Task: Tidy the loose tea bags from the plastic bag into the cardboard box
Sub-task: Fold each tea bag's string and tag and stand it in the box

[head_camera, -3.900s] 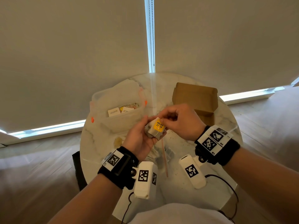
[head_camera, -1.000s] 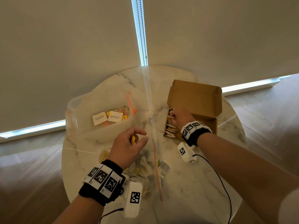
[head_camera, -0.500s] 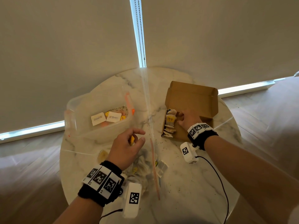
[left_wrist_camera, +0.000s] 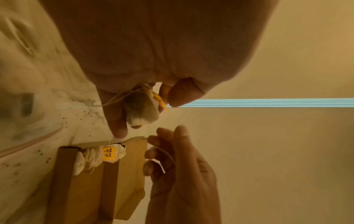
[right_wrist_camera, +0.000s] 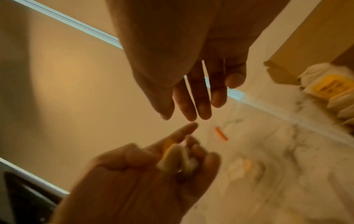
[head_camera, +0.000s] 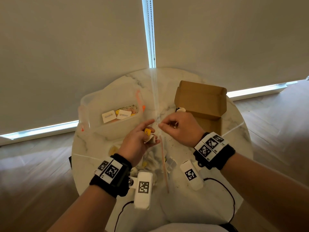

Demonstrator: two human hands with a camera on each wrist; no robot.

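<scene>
The round marble table (head_camera: 197, 168) filled the lower middle of the head view, and everything else sat on it or above it. On the table's far left stood a clear plastic tub (head_camera: 93, 114) holding white cards; on its far right stood the cardboard box (head_camera: 200, 99), lid flap raised. The plastic bag (head_camera: 155, 158), with its pink zip strip, lay crumpled at the table's near middle, loose tea bags still inside it.

Above the table's centre the two hands met. The left hand (head_camera: 137, 141) held a tea bag (head_camera: 149, 137), its lower fingers curled around the pouch while the index finger pointed outward. The right hand (head_camera: 180, 128) came in from the box side with thumb and forefinger drawn together at a point just beside the left index fingertip.

The head view showed only a scrap of white at the box's near-left corner. The left wrist view showed more: a row of packed tea bags (left_wrist_camera: 95, 157) stood at that end of the box, the front one carrying a yellow tag reading RELAX. It also showed the held bag's thin string (left_wrist_camera: 164, 153) running to the right hand's fingers, which pinched it. The right wrist view was blurred; there the held bag (right_wrist_camera: 178, 159) was a pale lump in the left palm.
</scene>
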